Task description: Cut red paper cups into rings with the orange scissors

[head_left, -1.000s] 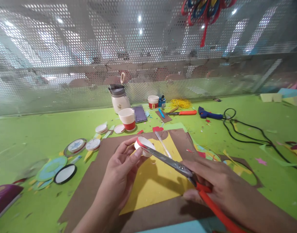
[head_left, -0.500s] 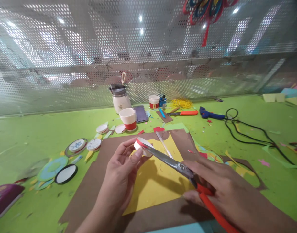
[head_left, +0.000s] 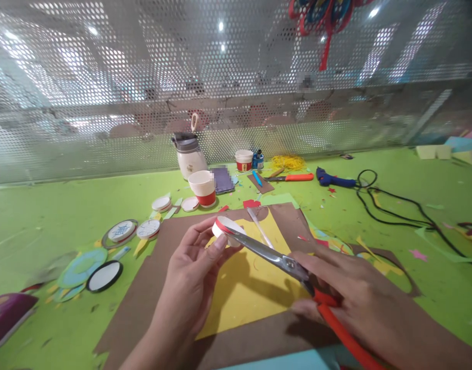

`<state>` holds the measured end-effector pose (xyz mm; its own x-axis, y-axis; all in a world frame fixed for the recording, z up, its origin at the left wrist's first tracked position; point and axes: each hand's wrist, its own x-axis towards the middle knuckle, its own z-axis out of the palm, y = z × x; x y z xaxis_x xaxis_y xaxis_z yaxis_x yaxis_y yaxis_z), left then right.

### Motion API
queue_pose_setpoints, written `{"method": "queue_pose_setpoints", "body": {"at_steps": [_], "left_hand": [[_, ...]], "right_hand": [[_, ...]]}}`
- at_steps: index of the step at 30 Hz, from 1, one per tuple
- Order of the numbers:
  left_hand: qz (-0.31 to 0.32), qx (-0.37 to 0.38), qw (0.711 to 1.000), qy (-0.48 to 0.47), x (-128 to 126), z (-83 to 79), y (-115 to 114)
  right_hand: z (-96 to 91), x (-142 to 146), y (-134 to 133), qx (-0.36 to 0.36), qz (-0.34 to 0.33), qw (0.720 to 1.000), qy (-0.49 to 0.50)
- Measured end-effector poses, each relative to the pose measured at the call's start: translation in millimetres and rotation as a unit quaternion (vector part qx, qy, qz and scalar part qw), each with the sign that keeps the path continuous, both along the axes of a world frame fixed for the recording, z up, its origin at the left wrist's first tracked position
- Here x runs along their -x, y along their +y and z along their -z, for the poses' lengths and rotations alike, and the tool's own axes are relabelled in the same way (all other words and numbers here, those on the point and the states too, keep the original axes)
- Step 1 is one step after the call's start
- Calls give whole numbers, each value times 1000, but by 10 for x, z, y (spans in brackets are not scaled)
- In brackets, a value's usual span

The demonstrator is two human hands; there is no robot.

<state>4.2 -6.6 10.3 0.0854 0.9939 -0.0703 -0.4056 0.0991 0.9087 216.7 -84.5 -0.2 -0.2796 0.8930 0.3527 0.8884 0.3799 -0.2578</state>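
Note:
My left hand [head_left: 195, 264] is closed around a cut-down paper cup base [head_left: 233, 226], white with a red band, pinched between thumb and fingers. In my right hand [head_left: 347, 288] are red-handled scissors [head_left: 276, 257], their blades pointing left and meeting the cup piece's rim. Below both hands lies a yellow paper sheet [head_left: 255, 288] on brown card [head_left: 143, 293]. A slim pale pen-like stick [head_left: 260, 228] rests on the yellow sheet behind the blades.
Behind stand a paper cup [head_left: 203, 189], a white jug [head_left: 189, 156] and a smaller cup [head_left: 244, 160]. An orange-handled knife [head_left: 297, 178] and a blue glue gun [head_left: 334, 179] with a black cord lie right. Round discs [head_left: 148, 229] and a purple stapler-like object [head_left: 8, 313] are left.
The view has shifted very slightly. Both hands keep their hold, and the scissors stay at the cup piece's rim with hardly any visible movement.

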Motion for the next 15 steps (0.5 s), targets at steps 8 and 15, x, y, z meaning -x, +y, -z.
{"method": "queue_pose_setpoints", "body": {"at_steps": [8, 15], "left_hand": [[26, -18, 999, -9, 11, 13, 13], [27, -17, 999, 2, 16, 28, 9]], "right_hand": [[0, -37, 27, -34, -8, 999, -20], [4, -48, 17, -20, -10, 1000, -9]]}}
